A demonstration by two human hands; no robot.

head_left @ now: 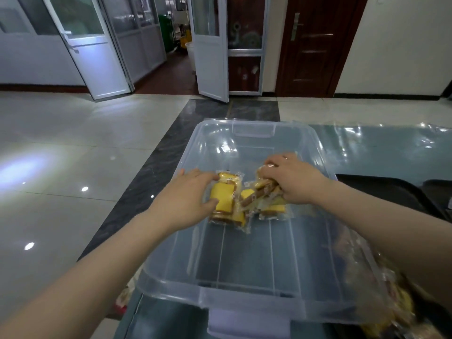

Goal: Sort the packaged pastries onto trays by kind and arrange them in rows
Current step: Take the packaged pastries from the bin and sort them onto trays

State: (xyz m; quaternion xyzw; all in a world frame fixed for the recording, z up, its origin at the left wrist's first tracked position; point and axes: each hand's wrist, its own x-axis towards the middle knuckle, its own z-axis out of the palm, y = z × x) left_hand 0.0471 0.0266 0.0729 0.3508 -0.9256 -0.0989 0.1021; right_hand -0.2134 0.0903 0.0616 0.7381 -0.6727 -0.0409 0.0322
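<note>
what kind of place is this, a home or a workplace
Probably a workplace, perhaps a small food packing site: glazed partition doors open onto a back room, the floor is polished tile, and hands sort packaged pastries in a clear bin.

I'm seeing clear-wrapped yellow cake slices (223,199) lying in my clear plastic bin (244,277), beside a jumbled cluster of wrapped pastries (265,199) touching them.
</note>
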